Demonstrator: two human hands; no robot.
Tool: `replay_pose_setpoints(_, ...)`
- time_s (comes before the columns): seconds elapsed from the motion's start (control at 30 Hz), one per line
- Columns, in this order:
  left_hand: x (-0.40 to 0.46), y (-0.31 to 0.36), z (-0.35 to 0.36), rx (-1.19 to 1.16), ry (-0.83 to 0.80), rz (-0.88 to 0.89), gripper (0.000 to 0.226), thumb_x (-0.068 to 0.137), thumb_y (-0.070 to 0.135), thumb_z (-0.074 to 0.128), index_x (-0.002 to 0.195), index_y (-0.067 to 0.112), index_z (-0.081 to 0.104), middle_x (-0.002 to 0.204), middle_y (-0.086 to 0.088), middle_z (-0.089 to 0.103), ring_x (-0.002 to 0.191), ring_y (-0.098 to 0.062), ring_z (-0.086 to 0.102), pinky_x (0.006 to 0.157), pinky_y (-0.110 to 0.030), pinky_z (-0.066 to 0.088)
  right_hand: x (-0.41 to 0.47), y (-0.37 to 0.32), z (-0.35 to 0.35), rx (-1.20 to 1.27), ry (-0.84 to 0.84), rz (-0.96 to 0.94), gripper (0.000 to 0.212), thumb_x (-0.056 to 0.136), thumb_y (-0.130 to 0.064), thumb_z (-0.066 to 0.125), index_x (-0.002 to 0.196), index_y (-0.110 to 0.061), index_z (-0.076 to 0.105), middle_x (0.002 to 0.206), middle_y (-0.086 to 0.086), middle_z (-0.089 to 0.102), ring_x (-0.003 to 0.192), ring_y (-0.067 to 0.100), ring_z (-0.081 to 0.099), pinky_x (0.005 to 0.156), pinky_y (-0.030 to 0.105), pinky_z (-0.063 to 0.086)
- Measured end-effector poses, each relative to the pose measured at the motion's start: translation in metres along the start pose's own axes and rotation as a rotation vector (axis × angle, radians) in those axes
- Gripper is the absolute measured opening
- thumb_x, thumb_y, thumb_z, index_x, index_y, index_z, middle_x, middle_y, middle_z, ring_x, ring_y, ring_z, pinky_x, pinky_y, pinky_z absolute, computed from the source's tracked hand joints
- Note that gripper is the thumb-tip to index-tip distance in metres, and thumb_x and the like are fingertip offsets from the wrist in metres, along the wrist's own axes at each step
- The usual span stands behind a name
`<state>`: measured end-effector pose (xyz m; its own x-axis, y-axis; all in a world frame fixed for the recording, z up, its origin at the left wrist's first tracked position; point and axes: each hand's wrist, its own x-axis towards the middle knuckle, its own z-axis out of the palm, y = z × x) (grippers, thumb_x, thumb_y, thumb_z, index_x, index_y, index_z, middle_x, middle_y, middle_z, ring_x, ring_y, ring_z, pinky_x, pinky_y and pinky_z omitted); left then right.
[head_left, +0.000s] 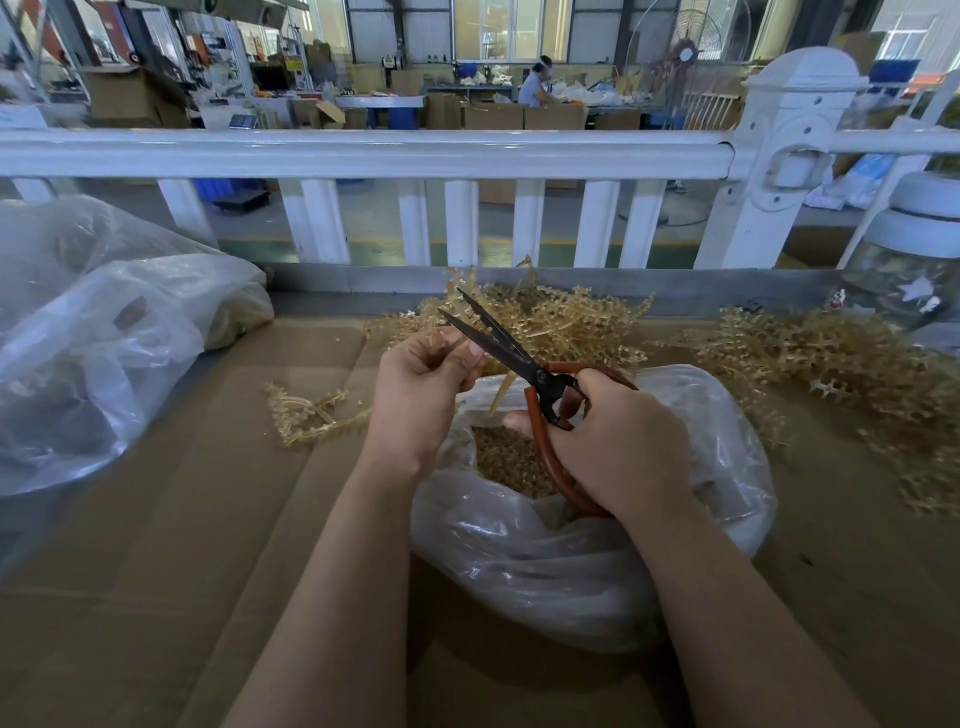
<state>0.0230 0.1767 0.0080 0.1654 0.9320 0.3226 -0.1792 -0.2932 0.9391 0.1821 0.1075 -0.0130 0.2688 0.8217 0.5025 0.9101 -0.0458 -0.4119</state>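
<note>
Brown flattened cardboard (208, 519) covers the work surface, in a factory hall closed off by a white railing (363, 150) across the upper half of the frame.

At centre, the left hand (415, 395) is curled, its thumb and fingers pinching a short amber translucent plastic sprig (440, 344) that sticks up just above the knuckles. The right hand (618, 447), to the right of centre, is wrapped around the red-brown looped handles of a pair of black-bladed scissors (498, 345). The blades stand apart and point to the upper left. The lower blade lies just beside the sprig and the left thumb; whether it touches the sprig cannot be told.

Directly under both hands sits a clear plastic bag (571, 561), its mouth open toward the top, with small amber plastic bits (514, 462) inside. To the left of the left wrist a loose amber branched strip (306, 415) lies flat on the cardboard. Behind the scissors a tangled heap of amber branched strips (566, 317) is piled against the far edge, and a second heap (831, 364) spreads along the right side. Large crumpled clear plastic sacks (104, 338) fill the left of the frame. A glass jar with a white lid (914, 249) stands at the right edge. Beyond the railing, at upper centre, a person (535, 85) sits among cardboard boxes.
</note>
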Motion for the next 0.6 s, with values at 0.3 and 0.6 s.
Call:
replay_pose_setpoints(0.3,-0.0007,0.0004,0.0,0.018,0.009,0.006,0.022,0.092,-0.002,0.061,0.08,0.013,0.072,0.066,0.004,0.062,0.062,-0.008,0.048,0.061,-0.016,0.046,-0.0002,-0.0008,-0.0015,0.014,-0.01,-0.002,0.065,0.067,-0.091,0.041,0.084,-0.031,0.059,0.066,-0.023,0.049,0.063,0.001,0.048,0.054,0.019,0.036)
replay_pose_setpoints(0.6,-0.0026,0.0028,0.0015,0.022,0.016,0.009,0.018,0.092,-0.001,0.062,0.085,0.011,0.072,0.075,-0.006,0.061,0.069,-0.014,0.047,0.064,-0.018,0.045,0.0001,-0.001,-0.0016,0.0,-0.028,-0.004,0.07,0.065,-0.093,0.039,0.079,-0.027,0.058,0.062,-0.021,0.048,0.063,0.006,0.053,0.054,0.022,0.04)
